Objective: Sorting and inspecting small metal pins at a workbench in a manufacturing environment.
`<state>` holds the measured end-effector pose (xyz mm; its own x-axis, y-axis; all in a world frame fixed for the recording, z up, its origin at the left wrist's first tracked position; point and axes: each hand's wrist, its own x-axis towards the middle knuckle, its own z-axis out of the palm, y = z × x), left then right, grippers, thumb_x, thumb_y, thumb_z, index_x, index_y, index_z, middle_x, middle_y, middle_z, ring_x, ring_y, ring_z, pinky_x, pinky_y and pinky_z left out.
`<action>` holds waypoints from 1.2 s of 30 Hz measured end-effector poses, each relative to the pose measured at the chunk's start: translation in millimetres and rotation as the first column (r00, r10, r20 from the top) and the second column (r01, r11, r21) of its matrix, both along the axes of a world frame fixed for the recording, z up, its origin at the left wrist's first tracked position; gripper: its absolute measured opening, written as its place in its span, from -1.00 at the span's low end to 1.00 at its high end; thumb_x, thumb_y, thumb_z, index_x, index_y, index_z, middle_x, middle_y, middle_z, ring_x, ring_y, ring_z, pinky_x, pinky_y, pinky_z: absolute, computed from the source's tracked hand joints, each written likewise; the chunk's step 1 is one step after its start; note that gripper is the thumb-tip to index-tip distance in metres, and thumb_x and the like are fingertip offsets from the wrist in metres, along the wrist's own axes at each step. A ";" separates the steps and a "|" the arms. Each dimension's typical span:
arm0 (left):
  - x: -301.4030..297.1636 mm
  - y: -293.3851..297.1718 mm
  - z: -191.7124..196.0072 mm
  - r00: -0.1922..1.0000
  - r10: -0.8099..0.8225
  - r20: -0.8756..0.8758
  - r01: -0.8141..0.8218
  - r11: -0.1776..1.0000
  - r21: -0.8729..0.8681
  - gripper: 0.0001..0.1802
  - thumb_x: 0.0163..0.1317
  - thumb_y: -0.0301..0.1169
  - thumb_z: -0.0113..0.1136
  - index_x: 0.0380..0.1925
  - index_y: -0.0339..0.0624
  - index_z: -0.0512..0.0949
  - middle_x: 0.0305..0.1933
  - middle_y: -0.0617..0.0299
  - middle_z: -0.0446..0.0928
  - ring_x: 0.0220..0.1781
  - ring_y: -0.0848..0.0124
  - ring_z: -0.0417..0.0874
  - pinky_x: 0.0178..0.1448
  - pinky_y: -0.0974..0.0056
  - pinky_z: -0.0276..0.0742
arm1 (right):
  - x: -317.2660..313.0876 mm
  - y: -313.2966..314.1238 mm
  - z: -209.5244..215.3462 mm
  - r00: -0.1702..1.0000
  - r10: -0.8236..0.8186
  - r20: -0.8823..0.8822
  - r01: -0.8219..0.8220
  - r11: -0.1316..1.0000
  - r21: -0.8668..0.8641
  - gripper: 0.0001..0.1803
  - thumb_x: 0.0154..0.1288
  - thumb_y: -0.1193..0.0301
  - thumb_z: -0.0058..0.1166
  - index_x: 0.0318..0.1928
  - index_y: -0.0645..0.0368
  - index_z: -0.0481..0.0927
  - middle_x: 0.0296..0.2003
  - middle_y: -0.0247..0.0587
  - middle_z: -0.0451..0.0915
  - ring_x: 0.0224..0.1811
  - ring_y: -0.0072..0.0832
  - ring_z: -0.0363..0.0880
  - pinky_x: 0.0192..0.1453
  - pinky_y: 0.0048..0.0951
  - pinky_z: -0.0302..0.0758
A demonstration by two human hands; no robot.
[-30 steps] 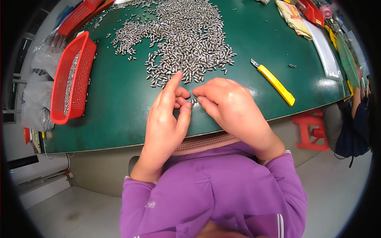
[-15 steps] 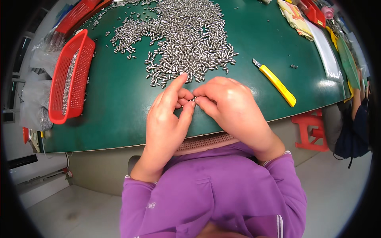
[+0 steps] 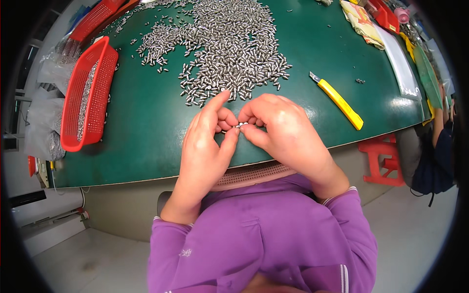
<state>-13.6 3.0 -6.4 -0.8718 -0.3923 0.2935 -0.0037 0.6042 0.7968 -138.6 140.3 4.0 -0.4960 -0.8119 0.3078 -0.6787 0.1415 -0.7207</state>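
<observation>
Near the front edge of the green table, my hands meet fingertip to fingertip over a few small shiny metal pieces [image 3: 241, 125]. My left hand [image 3: 204, 141] is closed on them between thumb and curled fingers, its index finger pointing out toward the pile. From the right, my right hand [image 3: 286, 124] pinches at the same pieces with thumb and forefinger; its other fingers are curled under. Just beyond my fingertips spreads a big pile of small silver bullet-shaped metal parts [image 3: 234, 53]. Fingers partly cover the held pieces, so their exact shape is hard to make out.
A red perforated basket [image 3: 105, 78] holding metal parts stands at the left. On the right lies a yellow utility knife [image 3: 340, 103], blade out. Beyond it are a few loose parts [image 3: 360, 81] and a patterned cloth [image 3: 362, 24]. A red stool [image 3: 382, 158] stands under the table's right side.
My right thumb and forefinger have parted slightly, showing more of the small metal pieces between my hands. My left hand has hardly moved.
</observation>
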 end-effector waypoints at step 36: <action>-15.3 0.6 4.8 0.994 0.111 0.023 -0.098 0.941 -0.324 -0.37 0.22 -0.69 0.18 0.34 -0.33 0.39 0.14 -0.11 0.51 0.15 -0.03 0.52 0.30 -0.03 0.45 | -5.4 18.4 9.7 0.990 0.041 -0.135 -0.055 0.993 -0.102 -0.68 0.24 0.56 0.23 0.02 0.29 0.62 -0.10 0.01 0.57 -0.03 0.00 0.56 0.06 -0.06 0.53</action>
